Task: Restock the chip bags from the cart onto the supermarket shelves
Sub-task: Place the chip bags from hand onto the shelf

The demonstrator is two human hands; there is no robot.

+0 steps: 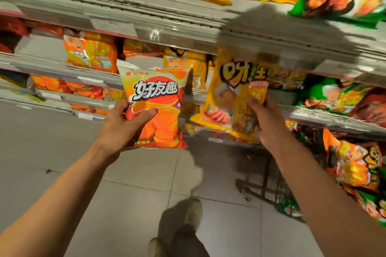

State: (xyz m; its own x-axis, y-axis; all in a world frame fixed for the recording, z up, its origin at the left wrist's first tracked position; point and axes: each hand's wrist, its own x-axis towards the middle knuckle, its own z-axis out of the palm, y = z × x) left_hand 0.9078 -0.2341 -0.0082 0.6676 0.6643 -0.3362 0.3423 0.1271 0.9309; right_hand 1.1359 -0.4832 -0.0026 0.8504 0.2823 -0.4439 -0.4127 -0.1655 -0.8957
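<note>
**A chip bag in each hand, held up before the shelves**

From my feed off the head camera, I see the left hand gripping an orange chip bag by its lower left part, thumb pressed across the front, fingers hidden behind. The bag has a pale cream top band, a red disc with bold black-and-white Chinese characters, and ridged orange chips printed below. It stands nearly upright, long axis vertical, top seam tilted slightly to the left, printed face toward me. It hangs in the air in front of the grey shelves, not touching them.

The right hand is curled round the right side of a yellow chip bag, thumb on the front. This bag is motion-blurred; I make out large outlined yellow characters near the top and food pictures lower down. It is also upright, long axis vertical, top reaching up under a shelf edge. Whether it touches the shelf I cannot tell.

Orange, yellow and green bags fill the shelves behind. A wire cart stands low on the right, over the tiled floor.
</note>
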